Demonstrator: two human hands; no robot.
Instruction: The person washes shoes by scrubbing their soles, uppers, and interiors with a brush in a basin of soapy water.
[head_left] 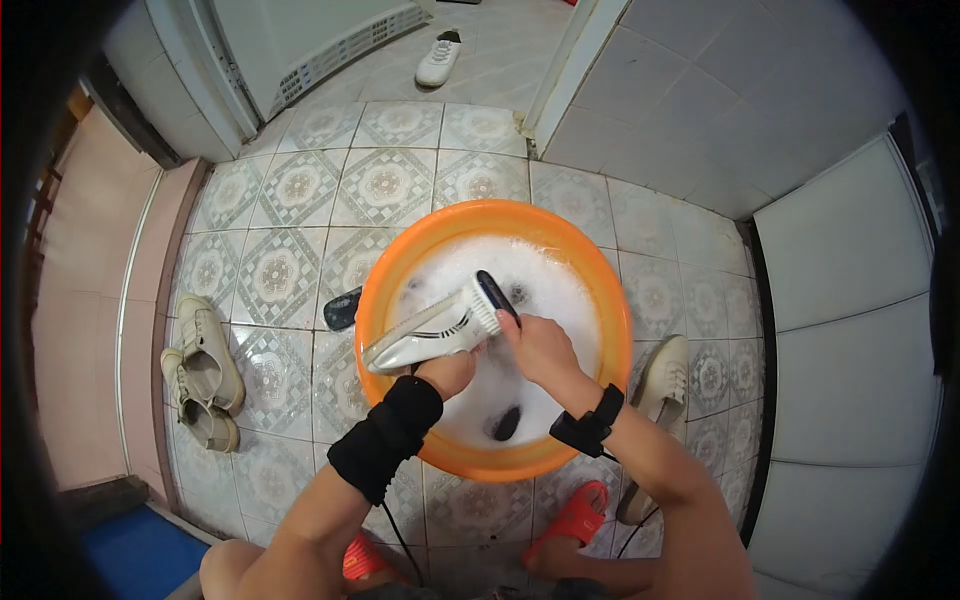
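Note:
Over an orange basin of white suds, my left hand grips a white shoe with black stripes on its side. The shoe lies tilted, one end near the basin's left rim. My right hand is closed on a brush with a black back and white bristles, which touch the right end of the shoe. Dark objects show partly through the foam, one of them a black oval piece near the front; what they are I cannot tell.
A pair of off-white shoes lies at the left, with a dark object beside the basin. Another shoe rests on the right, and a white shoe is beyond the doorway. Red slippers are on my feet.

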